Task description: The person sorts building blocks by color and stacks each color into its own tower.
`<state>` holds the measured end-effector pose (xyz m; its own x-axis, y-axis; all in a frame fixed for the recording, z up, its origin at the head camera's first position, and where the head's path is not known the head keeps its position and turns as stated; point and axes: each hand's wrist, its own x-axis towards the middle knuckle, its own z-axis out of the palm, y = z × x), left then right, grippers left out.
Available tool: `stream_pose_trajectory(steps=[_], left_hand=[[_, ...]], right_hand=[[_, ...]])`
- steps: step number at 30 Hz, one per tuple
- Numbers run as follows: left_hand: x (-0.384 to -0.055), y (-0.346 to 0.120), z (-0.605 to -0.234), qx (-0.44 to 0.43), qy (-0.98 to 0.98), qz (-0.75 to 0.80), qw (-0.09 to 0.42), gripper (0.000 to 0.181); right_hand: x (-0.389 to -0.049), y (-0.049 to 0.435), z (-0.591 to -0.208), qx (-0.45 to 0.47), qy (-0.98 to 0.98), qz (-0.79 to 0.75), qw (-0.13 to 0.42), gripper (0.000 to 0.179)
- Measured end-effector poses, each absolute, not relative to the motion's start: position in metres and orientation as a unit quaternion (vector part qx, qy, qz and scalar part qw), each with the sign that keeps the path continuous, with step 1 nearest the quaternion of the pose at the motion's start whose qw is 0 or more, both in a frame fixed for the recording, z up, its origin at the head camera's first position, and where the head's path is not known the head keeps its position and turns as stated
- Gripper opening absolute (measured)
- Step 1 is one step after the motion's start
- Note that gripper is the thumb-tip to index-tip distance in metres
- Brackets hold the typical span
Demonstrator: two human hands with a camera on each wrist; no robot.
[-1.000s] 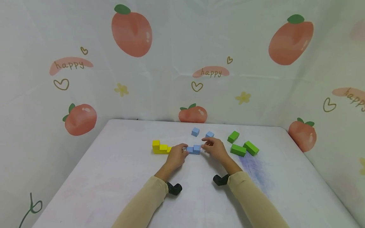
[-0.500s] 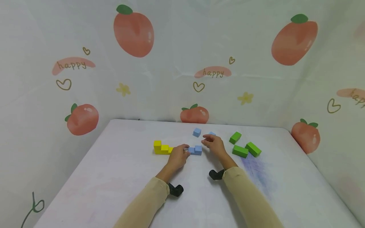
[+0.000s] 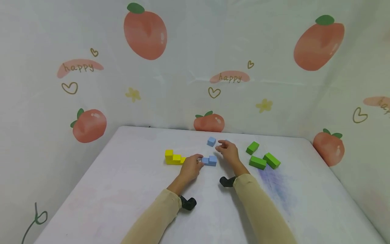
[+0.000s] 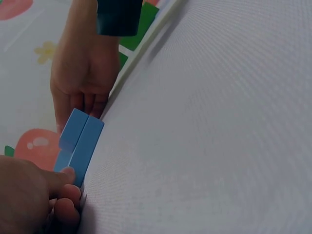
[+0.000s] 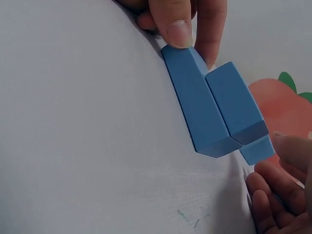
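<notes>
My left hand (image 3: 190,168) pinches the near-left end of a long blue block (image 5: 195,100), thumb on its face and fingers behind. A shorter blue block (image 5: 236,100) sits on top of the long one, toward its right end. Just right of this pair, my right hand (image 3: 229,152) hovers with thumb and fingers apart, nothing between them. A loose blue cube (image 3: 211,141) lies behind the pair, left of the right fingertips. Another blue block (image 3: 228,140) is mostly hidden behind that hand.
Yellow blocks (image 3: 173,160) form steps left of my left hand, partly covered by it. To the right lie three green blocks (image 3: 257,162) on the white table (image 3: 122,189). A printed fruit cloth (image 3: 179,84) hangs behind the table's far edge.
My right hand has moved back and slightly left, away from the stacked blue pair, and now covers most of the farther right blue block. The left hand stays on the long block.
</notes>
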<state>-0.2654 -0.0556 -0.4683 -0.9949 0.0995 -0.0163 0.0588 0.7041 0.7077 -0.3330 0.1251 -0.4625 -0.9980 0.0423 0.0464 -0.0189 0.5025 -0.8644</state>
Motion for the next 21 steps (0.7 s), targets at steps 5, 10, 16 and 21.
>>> stream_pose_trajectory(steps=[5,10,16,21], left_hand=[[-0.265,-0.055,-0.467,0.042,0.924,0.379,0.027,0.035],[-0.267,-0.055,-0.468,0.041,0.924,0.380,0.028,0.035],[-0.267,-0.055,-0.469,0.037,0.920,0.388,0.036,0.035],[-0.267,-0.056,-0.470,0.041,0.920,0.389,0.035,0.035]], right_hand=[[-0.337,0.121,-0.463,-0.013,-0.875,0.483,0.028,0.039],[-0.342,0.120,-0.461,-0.009,-0.878,0.477,0.030,0.041],[-0.346,0.117,-0.458,-0.027,-0.879,0.476,0.006,0.044],[-0.348,0.114,-0.456,-0.036,-0.883,0.468,-0.004,0.045]])
